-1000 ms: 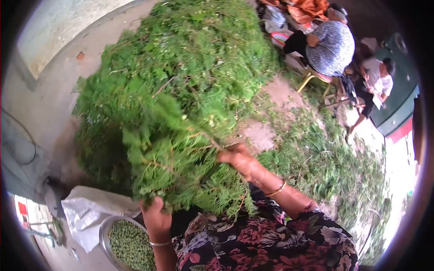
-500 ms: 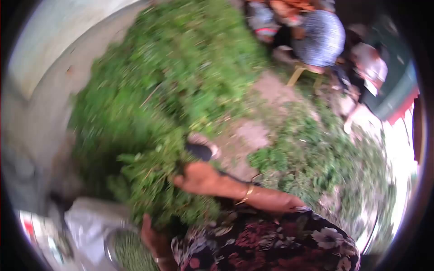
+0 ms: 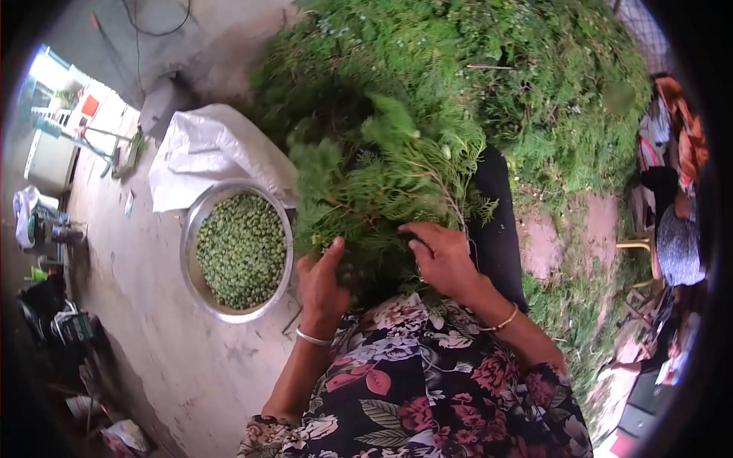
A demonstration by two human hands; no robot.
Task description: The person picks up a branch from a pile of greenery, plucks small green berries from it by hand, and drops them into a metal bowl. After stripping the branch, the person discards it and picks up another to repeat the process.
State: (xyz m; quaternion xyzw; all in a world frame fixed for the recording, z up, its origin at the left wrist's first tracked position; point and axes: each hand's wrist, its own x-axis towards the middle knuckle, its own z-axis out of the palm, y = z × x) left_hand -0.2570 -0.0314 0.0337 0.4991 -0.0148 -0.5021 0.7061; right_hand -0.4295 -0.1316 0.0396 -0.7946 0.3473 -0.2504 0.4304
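Observation:
Leafy evergreen branches (image 3: 382, 183) with feathery, scale-like foliage lie over my lap, partly blurred. My left hand (image 3: 324, 286) is at their near left side, its thumb stretched up and apart from the fingers, which the leaves partly hide. On the right, my right hand (image 3: 444, 259) is curled at the near edge of the foliage, beside a brown woody stem. Its index finger and thumb point left, and its other fingers are tucked under. To the left on the floor stands a metal basin (image 3: 188, 263) holding many small round green cones or fruits (image 3: 240, 248).
A white woven sack (image 3: 210, 149) lies behind the basin. A large heap of cut greenery (image 3: 458, 61) spreads across the far side. At the right edge a person in a patterned garment (image 3: 678, 244) sits near a yellow stool (image 3: 640, 244). Dark bags and clutter (image 3: 50, 313) line the left edge.
The camera view has turned right to left, bringing the basin and sack fully into sight and shifting the seated person to the far right edge. My right hand stays at the branches.

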